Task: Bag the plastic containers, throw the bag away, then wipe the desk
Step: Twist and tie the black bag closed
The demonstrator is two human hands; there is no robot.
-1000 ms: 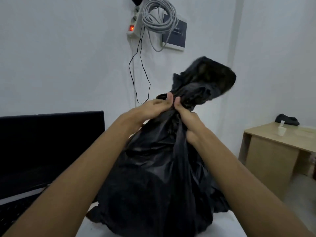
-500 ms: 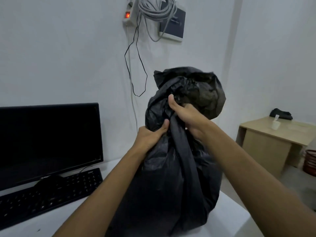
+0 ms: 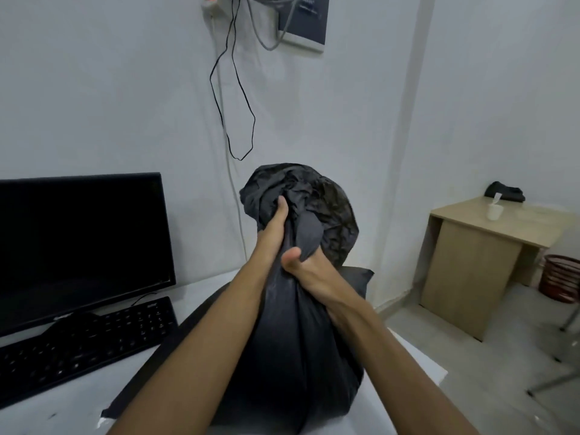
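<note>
Black bag (image 3: 292,356) stands upright on white desk (image 3: 62,409), long axis vertical, gathered neck up, left hand (image 3: 271,233) and right hand (image 3: 309,274) clenched around neck; contents hidden.

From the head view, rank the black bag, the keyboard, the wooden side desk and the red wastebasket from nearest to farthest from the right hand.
1. Black bag: gripped at its neck by the right hand.
2. Keyboard: on the white desk, to the left.
3. Wooden side desk: across the floor, to the right.
4. Red wastebasket: on the floor beyond that desk, at the far right.
</note>
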